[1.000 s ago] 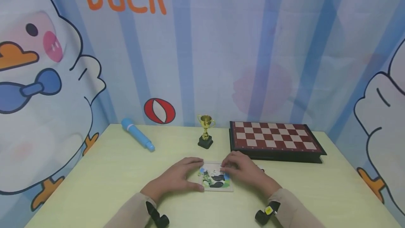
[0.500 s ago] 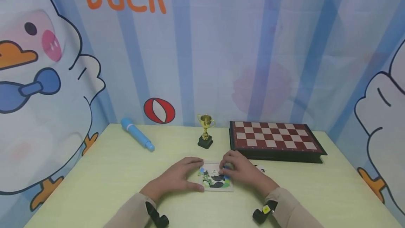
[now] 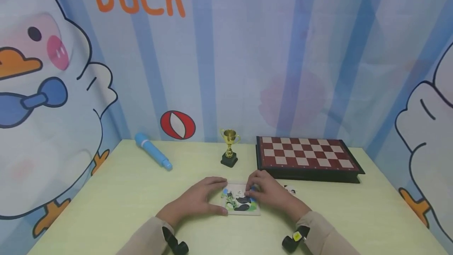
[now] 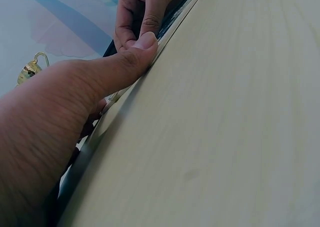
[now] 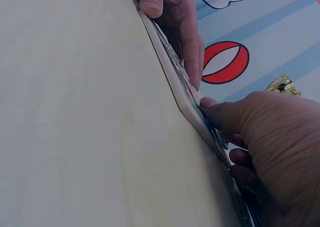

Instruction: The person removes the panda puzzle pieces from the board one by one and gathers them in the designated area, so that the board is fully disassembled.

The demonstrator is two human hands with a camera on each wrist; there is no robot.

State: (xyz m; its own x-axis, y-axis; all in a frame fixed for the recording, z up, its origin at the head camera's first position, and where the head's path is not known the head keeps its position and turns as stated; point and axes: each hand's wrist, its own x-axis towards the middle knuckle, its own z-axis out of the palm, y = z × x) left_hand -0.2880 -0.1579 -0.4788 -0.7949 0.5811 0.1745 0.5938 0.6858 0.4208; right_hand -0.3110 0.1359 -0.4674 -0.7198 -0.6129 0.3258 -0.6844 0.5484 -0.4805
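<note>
A small flat jigsaw puzzle board (image 3: 244,213) with a panda picture lies on the table. My left hand (image 3: 199,198) holds its left side, fingers at the far corner and thumb (image 4: 145,41) along the near edge. Over the board's right part, my right hand (image 3: 270,192) pinches with thumb and bent fingers at a puzzle piece, mostly hidden by the fingertips. From the right wrist view, its thumb (image 5: 220,112) is close over the board's edge. A loose puzzle piece (image 3: 291,189) with a panda face lies just beyond the right wrist.
Behind the hands stands a small gold trophy cup (image 3: 229,148) on a black base. A chessboard box (image 3: 308,158) lies at the back right, close to the right hand. A blue toy microphone (image 3: 153,152) is at the back left. A printed curtain (image 3: 240,50) hangs behind the table.
My right hand has shifted slightly left and toward me, its fingertips staying over the board. More of the loose panda-face piece shows past the wrist. The left hand keeps its place.
</note>
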